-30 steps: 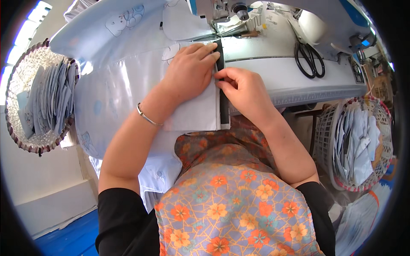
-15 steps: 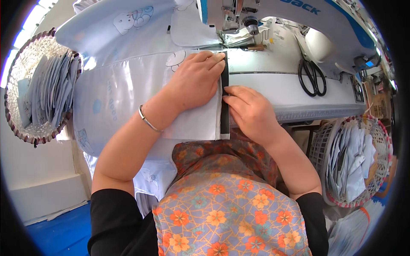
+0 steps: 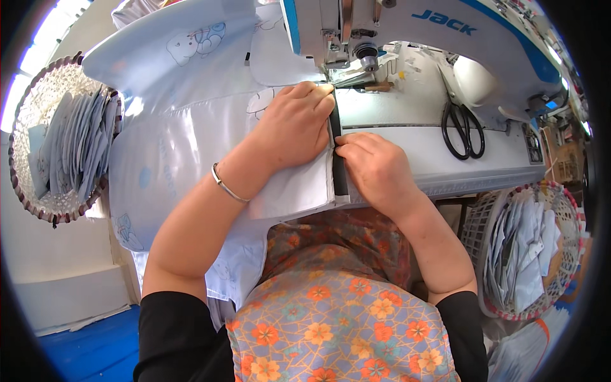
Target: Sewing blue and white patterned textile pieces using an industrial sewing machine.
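Note:
My left hand (image 3: 296, 124) lies over a white fabric panel (image 3: 299, 186), pressing it down with its fingers reaching to the panel's right edge. Along that edge runs a narrow dark strip (image 3: 340, 178). The fingers of my right hand (image 3: 377, 164) pinch the strip's edge, a little nearer to me than the left fingertips. Just beyond the left fingers is the needle area of a white and blue sewing machine (image 3: 407, 32). Under the panel, a large pale blue printed cloth (image 3: 149, 127) spreads to the left.
Black-handled scissors (image 3: 463, 130) lie on the machine bed at right. A wicker basket (image 3: 19, 159) of stacked fabric pieces stands at left, and a plastic basket (image 3: 472, 232) with more pieces at lower right. A brown-handled tool (image 3: 379, 86) rests behind my right hand.
The view has shifted slightly, so the machine head appears farther left and lower. Both hands keep nearly the same places on the panel and strip.

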The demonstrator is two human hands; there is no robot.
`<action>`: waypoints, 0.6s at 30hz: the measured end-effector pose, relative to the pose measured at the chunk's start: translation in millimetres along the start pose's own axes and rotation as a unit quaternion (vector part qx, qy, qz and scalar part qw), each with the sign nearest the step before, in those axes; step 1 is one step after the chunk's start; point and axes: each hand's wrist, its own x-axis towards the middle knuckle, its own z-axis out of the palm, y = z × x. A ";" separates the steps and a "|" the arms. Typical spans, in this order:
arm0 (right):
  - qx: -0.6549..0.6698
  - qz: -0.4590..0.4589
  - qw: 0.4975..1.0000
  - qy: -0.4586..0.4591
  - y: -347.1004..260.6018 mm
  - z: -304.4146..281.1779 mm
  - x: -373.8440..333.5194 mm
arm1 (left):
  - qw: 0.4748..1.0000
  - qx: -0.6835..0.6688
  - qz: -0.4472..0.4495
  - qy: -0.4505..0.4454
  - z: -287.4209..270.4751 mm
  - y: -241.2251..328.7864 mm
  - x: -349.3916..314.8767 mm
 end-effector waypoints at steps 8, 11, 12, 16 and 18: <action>0.024 0.023 0.998 -0.045 12.2 -12.0 13.7 | 0.999 0.003 -0.037 0.017 2.1 2.1 3.0; 0.101 0.075 0.981 -0.145 17.6 -30.8 31.8 | 0.998 -0.002 -0.068 -0.013 -3.7 3.3 2.6; 0.100 0.072 0.981 -0.146 22.2 -30.9 36.9 | 0.994 -0.015 -0.090 -0.061 -6.5 4.0 2.3; 0.128 0.212 0.968 -0.027 45.9 -31.5 59.9 | 0.994 -0.037 -0.084 -0.053 -2.0 2.9 1.5; 0.133 0.250 0.958 0.049 55.3 -33.5 69.7 | 0.994 -0.043 -0.086 -0.046 -1.3 3.3 1.5</action>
